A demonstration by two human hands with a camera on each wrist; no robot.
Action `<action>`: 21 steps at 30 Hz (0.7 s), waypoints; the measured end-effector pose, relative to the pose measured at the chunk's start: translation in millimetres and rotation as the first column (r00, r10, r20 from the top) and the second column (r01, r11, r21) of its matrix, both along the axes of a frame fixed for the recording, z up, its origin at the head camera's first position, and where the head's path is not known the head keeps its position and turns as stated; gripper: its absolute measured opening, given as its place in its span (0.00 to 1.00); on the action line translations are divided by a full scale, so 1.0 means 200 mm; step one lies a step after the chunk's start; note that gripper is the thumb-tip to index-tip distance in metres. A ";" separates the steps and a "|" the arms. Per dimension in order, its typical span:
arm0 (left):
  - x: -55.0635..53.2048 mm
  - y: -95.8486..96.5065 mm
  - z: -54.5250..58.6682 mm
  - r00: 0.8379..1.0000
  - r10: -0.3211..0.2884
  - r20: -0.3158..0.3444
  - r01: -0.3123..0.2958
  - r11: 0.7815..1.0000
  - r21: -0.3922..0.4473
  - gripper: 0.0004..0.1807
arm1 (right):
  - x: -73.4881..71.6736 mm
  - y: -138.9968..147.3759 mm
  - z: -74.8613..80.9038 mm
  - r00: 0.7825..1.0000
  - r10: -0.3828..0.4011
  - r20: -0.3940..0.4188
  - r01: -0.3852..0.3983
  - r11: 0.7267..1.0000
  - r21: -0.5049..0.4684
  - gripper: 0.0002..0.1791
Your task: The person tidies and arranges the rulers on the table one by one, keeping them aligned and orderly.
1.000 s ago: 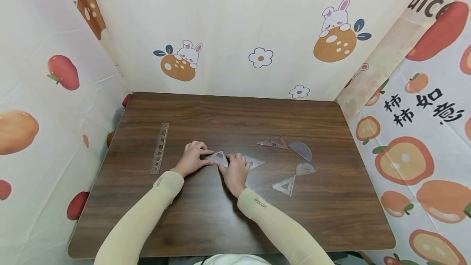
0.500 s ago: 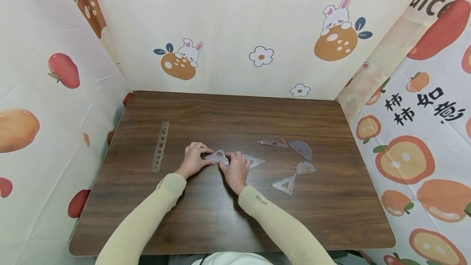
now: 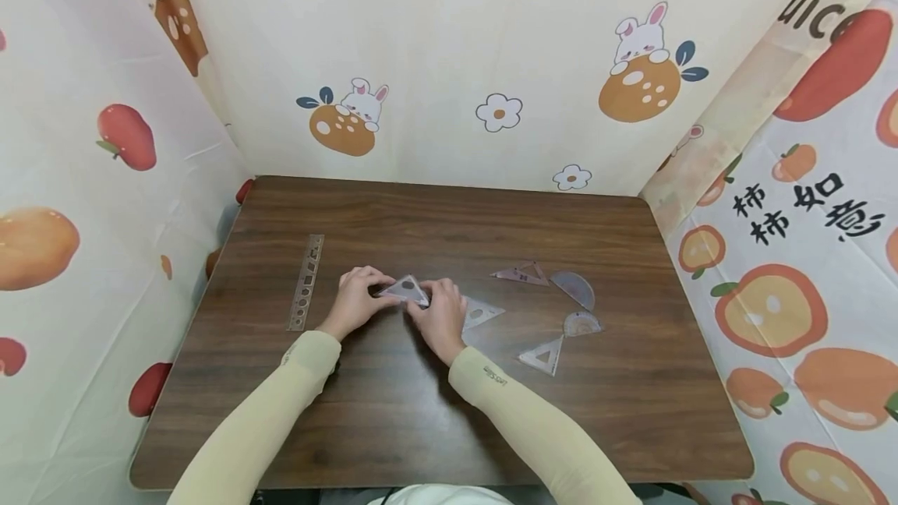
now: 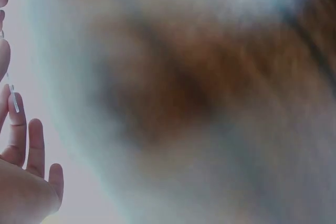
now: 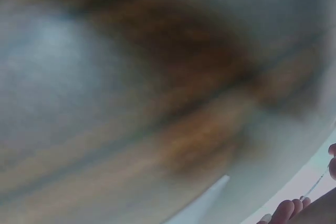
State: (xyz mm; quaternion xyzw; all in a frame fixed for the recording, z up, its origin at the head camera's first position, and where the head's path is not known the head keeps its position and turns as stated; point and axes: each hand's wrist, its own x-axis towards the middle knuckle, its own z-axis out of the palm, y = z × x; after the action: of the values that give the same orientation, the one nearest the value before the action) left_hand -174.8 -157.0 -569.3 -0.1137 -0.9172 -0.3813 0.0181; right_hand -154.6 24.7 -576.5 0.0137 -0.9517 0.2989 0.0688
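A clear plastic set square [image 3: 405,291] is held between both hands over the middle of the wooden table. My left hand [image 3: 353,302] pinches its left corner between thumb and fingers. On the other side, my right hand [image 3: 440,320] pinches the right corner. In the left wrist view, the thin edge of the set square [image 4: 14,100] shows beside the left hand's fingers, with the other fingers loosely spread. Just right of the right hand lies another clear set square [image 3: 482,312], its left part hidden behind that hand.
A stencil ruler [image 3: 305,283] lies upright on the table's left. To the right are a pinkish set square [image 3: 525,274], a large protractor [image 3: 575,288], a smaller protractor [image 3: 581,323] and a third clear set square [image 3: 545,355]. Printed curtains surround the wooden table [image 3: 393,411].
Both hands have shifted slightly left and toward the back with the set square, which now sits at a different tilt. The other pieces lie where they were.
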 end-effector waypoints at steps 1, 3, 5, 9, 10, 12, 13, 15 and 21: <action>0.00 -0.01 0.01 1.000 0.003 -0.005 -0.003 1.000 0.000 0.21 | 0.00 -0.01 0.01 1.000 0.001 -0.004 -0.001 1.000 -0.002 0.23; 0.00 -0.04 0.02 1.000 0.009 -0.015 -0.009 1.000 0.001 0.21 | -0.01 -0.03 0.03 1.000 0.006 -0.015 -0.006 1.000 -0.007 0.23; 0.00 -0.06 0.03 1.000 0.015 -0.023 -0.015 1.000 0.007 0.20 | -0.01 -0.05 0.04 1.000 0.014 -0.023 -0.014 1.000 -0.010 0.23; 0.02 -0.11 0.06 0.998 0.030 -0.051 -0.030 1.000 -0.002 0.21 | -0.01 -0.10 0.07 0.999 0.030 -0.031 -0.030 0.999 -0.013 0.23; 0.02 -0.13 0.06 0.998 0.036 -0.057 -0.036 0.999 -0.004 0.21 | -0.01 -0.11 0.07 0.999 0.035 -0.033 -0.036 0.999 -0.014 0.23; 0.04 -0.15 0.07 0.996 0.049 -0.070 -0.050 0.999 -0.007 0.21 | -0.01 -0.13 0.08 0.998 0.045 -0.043 -0.045 0.999 -0.013 0.23; 0.05 -0.16 0.08 0.996 0.053 -0.077 -0.054 0.999 -0.007 0.21 | 0.00 -0.14 0.08 0.998 0.049 -0.047 -0.049 0.999 -0.012 0.23; 0.06 -0.18 0.08 0.995 0.059 -0.086 -0.059 0.998 -0.004 0.20 | 0.01 -0.16 0.09 0.997 0.054 -0.058 -0.054 0.999 -0.006 0.23; 0.10 -0.24 0.08 0.993 0.061 -0.099 -0.062 0.998 -0.013 0.20 | 0.03 -0.23 0.08 0.996 0.076 -0.048 -0.076 0.997 -0.004 0.23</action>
State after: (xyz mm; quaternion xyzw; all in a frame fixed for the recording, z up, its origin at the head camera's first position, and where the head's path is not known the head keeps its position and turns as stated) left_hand -154.3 -204.8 -552.4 -0.1041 -0.9214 -0.3669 0.0741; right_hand -148.8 -20.7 -560.3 0.0568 -0.9478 0.3034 0.0800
